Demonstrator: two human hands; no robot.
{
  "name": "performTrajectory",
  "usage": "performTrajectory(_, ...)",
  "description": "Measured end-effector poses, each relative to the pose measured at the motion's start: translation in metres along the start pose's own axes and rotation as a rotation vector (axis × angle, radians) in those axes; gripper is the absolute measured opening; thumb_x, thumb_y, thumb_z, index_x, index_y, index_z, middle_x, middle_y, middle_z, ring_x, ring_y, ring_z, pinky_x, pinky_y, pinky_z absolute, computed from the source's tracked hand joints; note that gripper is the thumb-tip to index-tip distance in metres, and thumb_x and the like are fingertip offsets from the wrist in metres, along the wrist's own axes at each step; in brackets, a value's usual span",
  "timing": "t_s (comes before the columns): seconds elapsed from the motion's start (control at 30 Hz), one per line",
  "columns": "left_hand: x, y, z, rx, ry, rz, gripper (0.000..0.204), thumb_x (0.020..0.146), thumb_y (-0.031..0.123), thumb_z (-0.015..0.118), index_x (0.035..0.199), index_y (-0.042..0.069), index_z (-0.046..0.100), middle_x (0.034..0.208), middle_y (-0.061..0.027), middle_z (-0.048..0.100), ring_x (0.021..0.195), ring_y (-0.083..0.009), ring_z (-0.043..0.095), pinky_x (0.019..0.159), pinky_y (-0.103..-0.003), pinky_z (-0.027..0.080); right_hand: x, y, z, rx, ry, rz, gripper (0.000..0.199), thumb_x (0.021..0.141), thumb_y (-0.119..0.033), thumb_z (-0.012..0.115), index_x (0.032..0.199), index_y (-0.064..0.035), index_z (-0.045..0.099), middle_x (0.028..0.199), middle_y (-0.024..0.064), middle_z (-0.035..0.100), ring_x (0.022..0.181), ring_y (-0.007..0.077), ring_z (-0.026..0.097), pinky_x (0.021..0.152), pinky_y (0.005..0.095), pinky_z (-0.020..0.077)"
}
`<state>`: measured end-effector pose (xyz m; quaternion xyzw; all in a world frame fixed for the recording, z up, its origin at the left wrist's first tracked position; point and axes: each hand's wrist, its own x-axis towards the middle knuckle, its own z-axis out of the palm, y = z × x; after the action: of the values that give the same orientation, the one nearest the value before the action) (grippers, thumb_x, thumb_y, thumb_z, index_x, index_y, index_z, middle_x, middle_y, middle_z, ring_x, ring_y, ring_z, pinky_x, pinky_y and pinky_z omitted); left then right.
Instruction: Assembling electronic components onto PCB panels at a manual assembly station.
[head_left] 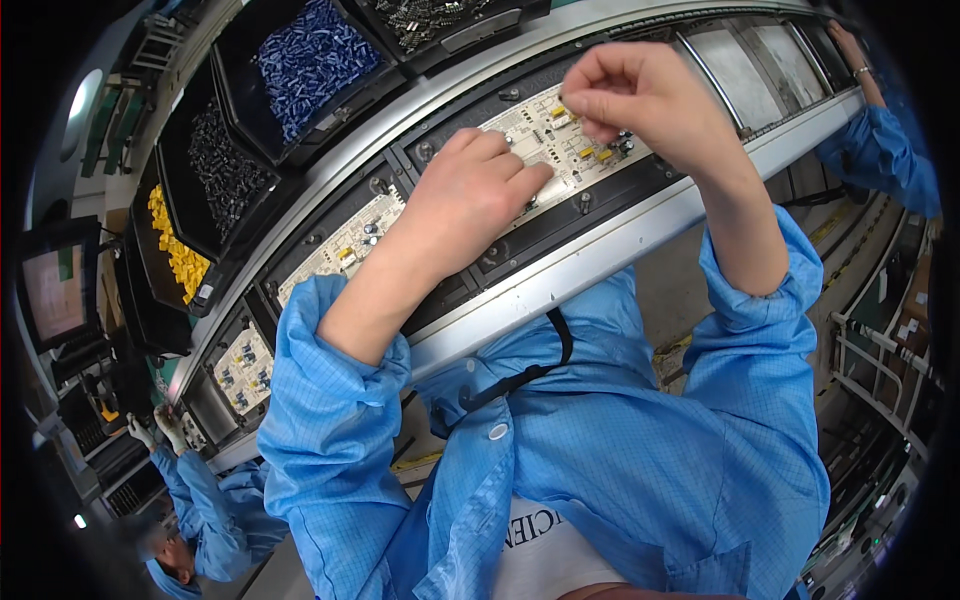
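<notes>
A cream circuit board (590, 175) lies in a black carrier frame on the conveyor line in front of me. Yellow blocks, small black cylinders and other parts stand on it. My left hand (470, 205) is over the board's left part, its fingers curled and close together; whatever they hold is hidden beneath them. Just above the board's far edge, my right hand (650, 105) pinches thumb and forefinger together. A tiny dark spot shows at that pinch, too small to name. Another populated circuit board (350, 240) lies left of and partly behind my left forearm.
Past the metal rail, black bins hold blue parts (312, 62), dark parts (225, 160), yellow parts (175, 250) and metallic parts (420, 18). A third board (243, 370) lies farther left. Co-workers in blue stand at the lower left (215, 510) and right (885, 150). A screen (58, 285) is left.
</notes>
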<state>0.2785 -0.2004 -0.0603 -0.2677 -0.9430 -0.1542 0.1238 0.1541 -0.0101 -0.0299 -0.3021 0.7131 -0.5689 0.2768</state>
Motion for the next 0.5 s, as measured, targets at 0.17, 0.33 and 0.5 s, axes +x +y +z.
performTrajectory(0.17,0.0,0.002,-0.002,0.056,-0.063,-0.061,0.027,0.076,0.01,0.059,0.102,0.01,0.067,0.079,-0.0022,0.063,0.087,-0.0237,0.058,0.084,-0.035,0.043,-0.02,0.014,0.016,-0.449,0.042,0.019,0.011,0.083,-0.01,0.067,0.079,0.0005,0.064,0.064,0.002,0.06,0.058,0.0076,0.055,0.053,0.0245,0.0442)
performTrajectory(0.33,-0.02,0.004,-0.037,-0.156,0.238,-0.231,0.036,0.072,0.003,0.07,0.108,0.007,0.066,0.092,-0.0081,0.066,0.092,-0.0272,0.059,0.083,-0.038,0.047,-0.032,0.024,0.035,-0.823,0.141,0.034,0.016,0.077,-0.016,0.068,0.076,-0.0008,0.067,0.061,0.0103,0.061,0.055,0.0224,0.06,0.056,0.0329,0.0476)
performTrajectory(0.5,-0.064,0.004,-0.067,-0.145,0.217,-0.38,0.03,0.077,0.0,0.071,0.106,0.004,0.068,0.095,-0.0098,0.068,0.091,-0.0261,0.062,0.079,-0.034,0.049,-0.037,0.037,0.044,-0.875,0.199,0.059,0.017,0.078,-0.018,0.065,0.074,-0.0015,0.067,0.063,0.0133,0.063,0.059,0.0294,0.063,0.058,0.037,0.0495)
